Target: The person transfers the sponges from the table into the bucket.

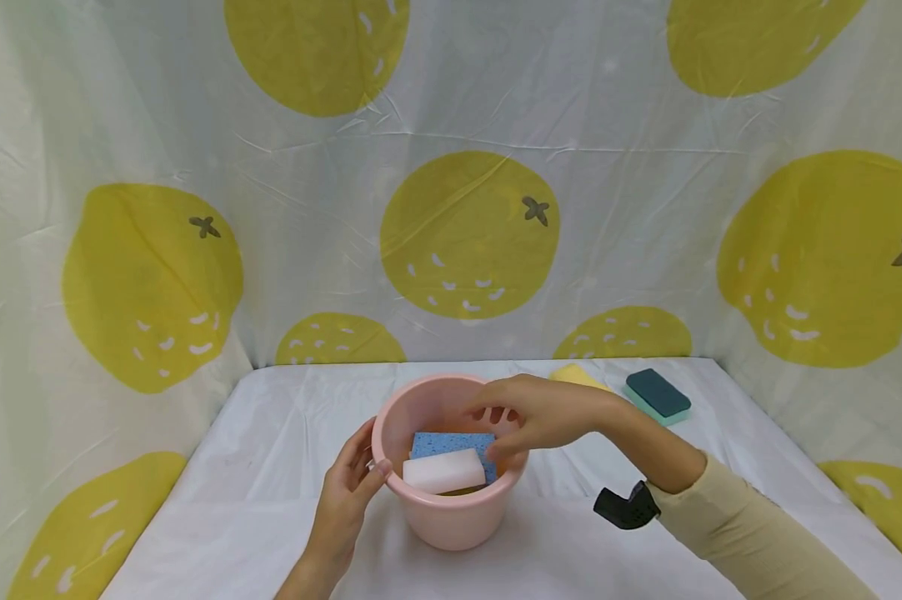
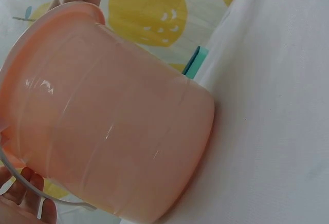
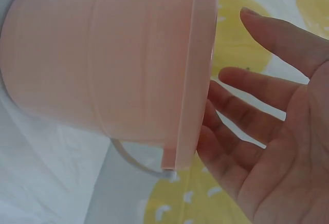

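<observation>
A pink bucket [image 1: 454, 525] stands upright on the white-covered table. Inside it lie a blue sponge [image 1: 451, 443] and, in front of that, a white block-shaped sponge [image 1: 443, 472]. My left hand [image 1: 338, 492] grips the bucket's left rim, thumb over the edge and fingers along the outside near the thin handle [image 2: 61, 201]. Over the opening at the right side hangs my right hand [image 1: 552, 408], fingers spread and loosely bent, their tips dipping past the rim. Nothing shows between those fingers in the right wrist view.
Behind the bucket to the right, a sponge with a dark green top and light green base [image 1: 657, 394] lies on the table. Beside it sits a yellow piece [image 1: 577, 375], partly behind my right hand. A lemon-patterned curtain [image 1: 466, 117] encloses the back and sides.
</observation>
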